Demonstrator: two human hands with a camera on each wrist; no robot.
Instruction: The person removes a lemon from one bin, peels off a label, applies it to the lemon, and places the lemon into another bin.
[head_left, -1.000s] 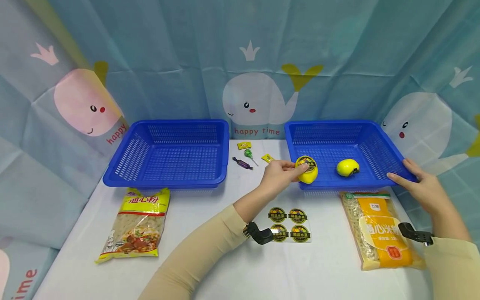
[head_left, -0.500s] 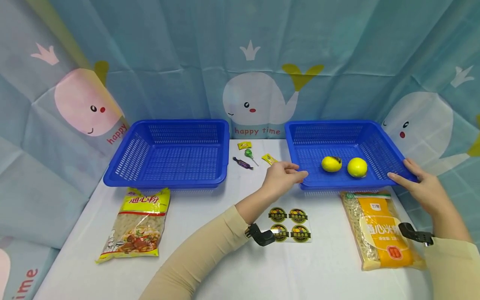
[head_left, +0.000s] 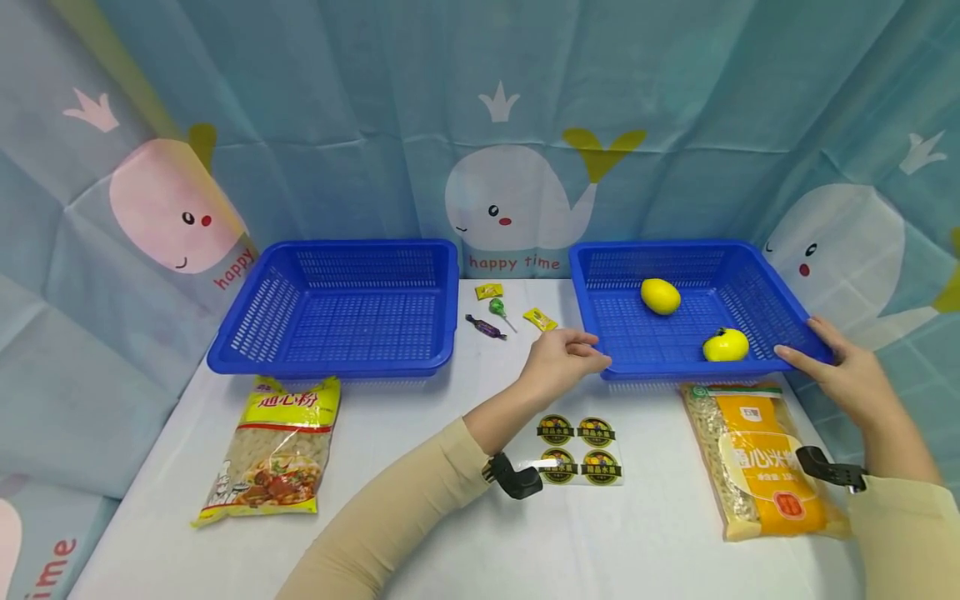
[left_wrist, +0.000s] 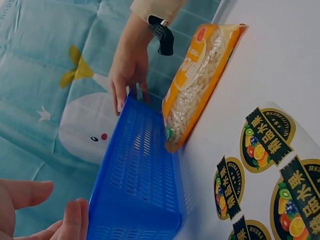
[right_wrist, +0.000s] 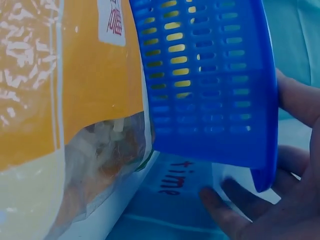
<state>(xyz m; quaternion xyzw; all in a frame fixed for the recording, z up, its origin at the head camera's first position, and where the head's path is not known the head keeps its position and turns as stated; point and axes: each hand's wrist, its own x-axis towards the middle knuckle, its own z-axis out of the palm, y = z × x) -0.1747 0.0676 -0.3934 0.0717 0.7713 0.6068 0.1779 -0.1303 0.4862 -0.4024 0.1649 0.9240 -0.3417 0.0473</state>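
Observation:
Two yellow lemons lie apart in the right blue basket [head_left: 637, 367]. One lemon [head_left: 661, 297] is toward the back; the other lemon [head_left: 726, 345], with a dark mark on top, is by the front wall. My left hand [head_left: 558, 362] is at the basket's front left corner, holding nothing. In the left wrist view a gap shows between its thumb [left_wrist: 32, 194] and fingers [left_wrist: 72, 220]. My right hand [head_left: 855, 379] holds the basket's front right corner. In the right wrist view its thumb [right_wrist: 300, 97] is on the rim, other fingers below it.
Another blue basket [head_left: 330, 367] stands at left. Between the baskets lie yellow-wrapped candies [head_left: 489, 291], a green lollipop [head_left: 497, 307] and a purple candy [head_left: 486, 327]. A sticker sheet [head_left: 577, 450] and two pasta bags, left [head_left: 273, 450] and right [head_left: 765, 467], are nearer.
My left hand has let go of the stickered lemon into the right basket. Both lemons have rolled to new spots. My right hand has stayed at its corner.

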